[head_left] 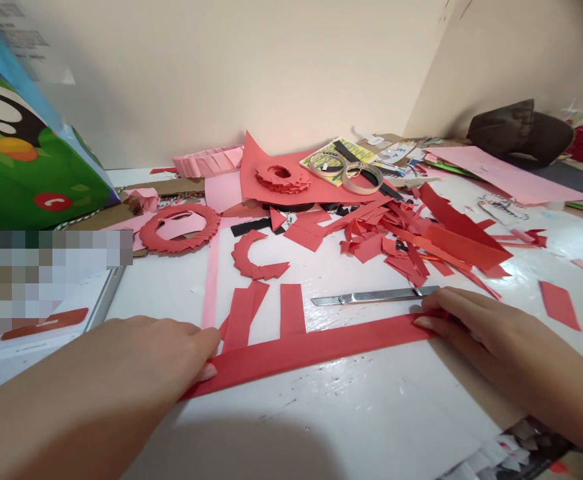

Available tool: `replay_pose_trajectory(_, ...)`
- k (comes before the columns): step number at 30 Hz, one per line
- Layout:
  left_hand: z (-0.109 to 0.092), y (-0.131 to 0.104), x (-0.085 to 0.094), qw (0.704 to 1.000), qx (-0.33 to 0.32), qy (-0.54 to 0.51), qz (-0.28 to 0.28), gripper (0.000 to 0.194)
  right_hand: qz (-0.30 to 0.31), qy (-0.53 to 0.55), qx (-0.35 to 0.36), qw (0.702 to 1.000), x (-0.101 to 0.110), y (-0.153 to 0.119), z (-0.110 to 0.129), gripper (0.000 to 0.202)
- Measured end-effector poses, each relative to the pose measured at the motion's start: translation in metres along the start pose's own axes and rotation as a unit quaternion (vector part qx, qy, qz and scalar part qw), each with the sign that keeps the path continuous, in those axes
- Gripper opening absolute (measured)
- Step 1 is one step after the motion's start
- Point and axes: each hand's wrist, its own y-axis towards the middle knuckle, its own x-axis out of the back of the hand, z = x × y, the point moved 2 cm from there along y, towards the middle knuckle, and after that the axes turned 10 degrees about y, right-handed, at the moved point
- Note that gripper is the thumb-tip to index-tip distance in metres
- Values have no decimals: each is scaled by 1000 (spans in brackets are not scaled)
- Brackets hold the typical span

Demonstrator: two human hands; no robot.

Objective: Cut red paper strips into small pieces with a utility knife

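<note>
Red paper strip point(316, 347) flat on white tabletop point(351, 413), pressed at both ends: left hand point(136, 373) fingers flat on left end, right hand point(476, 327) fingertips on right end, no closed grip. Probably flattening step; next needs steady hold, metal blade point(371, 297) just beside.

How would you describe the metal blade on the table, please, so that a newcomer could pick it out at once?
Start at the long red paper strip that both hands press flat on the white table. Just beyond its right half, by the right hand, lies the metal blade. It is the only silvery, shiny thing among matt red scraps.
</note>
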Motion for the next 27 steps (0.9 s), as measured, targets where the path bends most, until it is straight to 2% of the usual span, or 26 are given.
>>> replay_pose_trajectory(6, -2, 1, 9, 998, 13, 36, 57, 29, -1, -7, 7, 1000, -2, 4, 5, 39)
replay_pose_trajectory(9, -3, 2, 10, 993, 17, 87, 81, 27, -2, -11, 10, 1000, -2, 5, 6, 40)
replay_pose_trajectory(11, -6, 1, 12, 989, 4, 128, 78, 21, -5, -10, 11, 1000, -2, 4, 6, 39)
replay_pose_trajectory(14, -20, -4, 18, 978, -52, 201, 8, 20, -6, -17, 14, 1000, -2, 2, 6, 41)
replay_pose_trajectory(16, -33, -8, 19, 968, -93, 222, -76, 34, -3, -26, 14, 1000, -2, 1, 7, 44)
replay_pose_trajectory(19, -51, -15, 12, 953, -134, 159, -219, 60, 2, -30, 14, 999, -3, 0, 8, 48)
replay_pose_trajectory(20, -55, -17, 7, 952, -126, 137, -245, 60, 4, -28, 13, 1000, -3, 0, 8, 47)
replay_pose_trajectory(23, -63, -21, -5, 945, -143, 120, -269, 48, 11, -19, 8, 1000, -5, 0, 7, 43)
replay_pose_trajectory(27, -69, -22, -5, 930, -182, 146, -283, 41, 5, -49, 28, 998, -6, 0, 3, 38)
